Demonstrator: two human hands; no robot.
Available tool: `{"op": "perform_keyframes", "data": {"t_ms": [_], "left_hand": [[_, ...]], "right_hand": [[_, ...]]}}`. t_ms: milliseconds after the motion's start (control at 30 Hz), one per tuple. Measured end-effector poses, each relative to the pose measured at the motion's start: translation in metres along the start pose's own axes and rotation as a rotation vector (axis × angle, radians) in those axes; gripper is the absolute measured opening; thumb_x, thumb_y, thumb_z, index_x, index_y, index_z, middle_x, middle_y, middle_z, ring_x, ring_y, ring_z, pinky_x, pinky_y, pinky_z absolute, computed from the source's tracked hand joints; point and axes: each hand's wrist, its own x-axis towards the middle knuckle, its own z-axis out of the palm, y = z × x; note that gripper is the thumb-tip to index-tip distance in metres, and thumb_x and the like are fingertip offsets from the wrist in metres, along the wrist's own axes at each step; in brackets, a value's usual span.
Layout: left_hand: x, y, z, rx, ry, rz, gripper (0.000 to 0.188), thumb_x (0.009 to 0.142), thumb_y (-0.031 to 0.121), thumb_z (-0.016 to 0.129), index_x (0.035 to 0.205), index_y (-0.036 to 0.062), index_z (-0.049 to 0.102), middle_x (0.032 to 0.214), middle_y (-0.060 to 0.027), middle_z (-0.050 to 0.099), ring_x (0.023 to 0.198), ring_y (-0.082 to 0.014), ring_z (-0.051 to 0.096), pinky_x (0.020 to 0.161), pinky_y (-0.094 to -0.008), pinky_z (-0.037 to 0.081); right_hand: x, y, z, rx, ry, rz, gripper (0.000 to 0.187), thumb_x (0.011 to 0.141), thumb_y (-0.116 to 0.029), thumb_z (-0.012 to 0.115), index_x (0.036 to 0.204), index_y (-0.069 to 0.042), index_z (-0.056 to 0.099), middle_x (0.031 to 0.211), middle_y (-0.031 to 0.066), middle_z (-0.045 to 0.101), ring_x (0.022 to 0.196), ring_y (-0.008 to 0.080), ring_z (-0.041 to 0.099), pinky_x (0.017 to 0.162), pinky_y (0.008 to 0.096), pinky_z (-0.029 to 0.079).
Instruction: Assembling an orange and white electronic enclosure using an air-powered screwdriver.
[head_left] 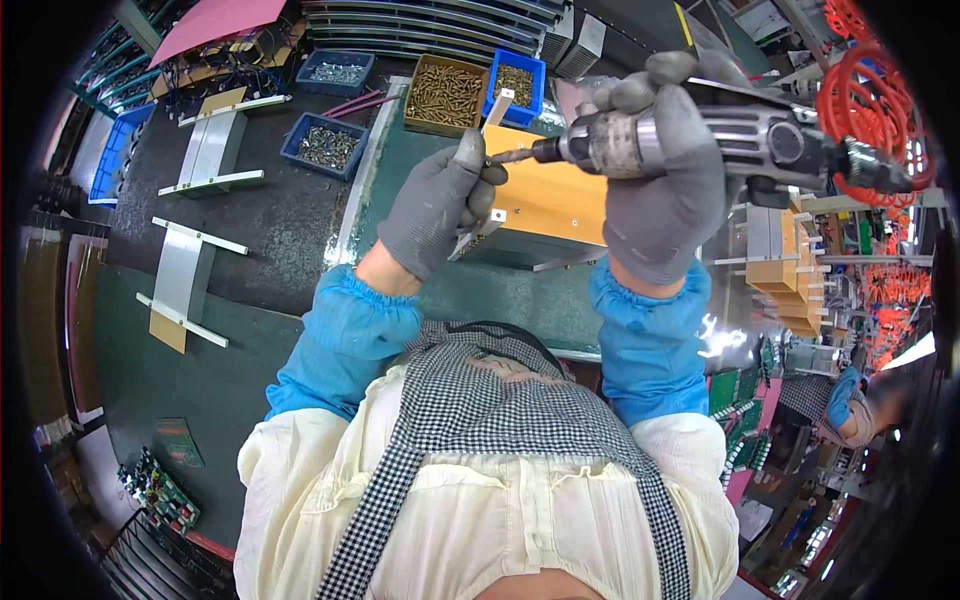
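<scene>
The pneumatic screwdriver [700, 135] is held above the far part of the bench, in front of the person's chest. Its long axis runs nearly level across the view, bit end to the person's left, hose end to the right, where a coiled red air hose [870, 100] joins it. The right hand [665, 170], in a grey glove, is wrapped fully round the tool body, fingers closed on it. The bit tip meets the left hand [440, 205], also grey-gloved, whose fingers are pinched narrow at the tip; what they pinch is too small to tell. That hand also rests on a white metal strip [485, 170] standing along the left edge of an orange panel [550, 195].

The panel lies on a dark green bench mat [480, 290].

Beyond it: a cardboard box [445, 95] of brass-coloured screws, a blue bin [518, 85] with similar screws, and two blue trays [323, 145] of grey fasteners.

To the left, several grey plates with white cross strips [185, 285] lie on the dark surface. Green circuit boards [160, 490] sit at lower left. Another person's blue sleeve [845, 395] shows at the right.
</scene>
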Motion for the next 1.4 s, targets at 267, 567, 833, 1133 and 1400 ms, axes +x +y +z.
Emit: {"op": "perform_keyframes", "data": {"t_ms": [267,567,833,1133,1400], "left_hand": [[0.0,0.003,0.007,0.041,0.123,-0.066,0.054,0.096,0.057,0.046,0.094,0.0044,0.059,0.059,0.0054,0.043,0.045,-0.0032,0.031,0.042,-0.0187,0.026],[0.029,-0.013,-0.01,0.184,0.248,0.197,0.053,0.096,0.042,0.053,0.125,-0.0021,0.052,0.081,0.0003,0.053,0.062,-0.0043,0.043,0.052,-0.018,0.035],[0.046,-0.043,-0.025,0.156,0.083,0.112,0.055,0.089,0.018,0.063,0.133,-0.0068,0.043,0.113,-0.0163,0.06,0.1,-0.0175,0.059,0.085,-0.0288,0.049],[0.045,-0.042,-0.022,0.12,0.094,0.144,0.046,0.089,0.011,0.064,0.127,-0.0089,0.048,0.1,-0.0106,0.061,0.09,-0.0149,0.06,0.082,-0.0271,0.049],[0.045,-0.044,-0.023,0.129,0.094,0.148,0.045,0.089,0.012,0.064,0.126,-0.0081,0.049,0.099,-0.0103,0.061,0.091,-0.0151,0.061,0.082,-0.0277,0.05]], "right_hand": [[-0.008,0.001,0.008,-0.003,0.174,0.125,0.03,0.089,-0.012,0.057,0.118,-0.005,0.051,0.093,0.0111,0.063,0.082,0.022,0.064,0.075,0.041,0.055],[0.009,0.038,-0.011,-0.197,0.211,0.052,0.039,0.079,0.005,0.066,0.114,0.001,0.051,0.094,0.0141,0.064,0.073,0.0209,0.065,0.067,0.0335,0.056],[0.012,0.052,-0.017,-0.293,0.115,0.146,0.036,0.08,0.004,0.067,0.113,-0.001,0.054,0.091,0.0104,0.065,0.068,0.014,0.063,0.059,0.0246,0.053],[0.014,0.05,-0.006,-0.342,-0.012,0.144,0.024,0.08,0.001,0.068,0.102,-0.004,0.06,0.08,0.0052,0.065,0.064,0.0102,0.062,0.057,0.0225,0.05],[0.023,0.061,-0.012,-0.325,-0.019,0.165,0.021,0.08,0.001,0.068,0.1,-0.003,0.061,0.081,0.0058,0.066,0.063,0.0109,0.063,0.057,0.0226,0.05]]}}
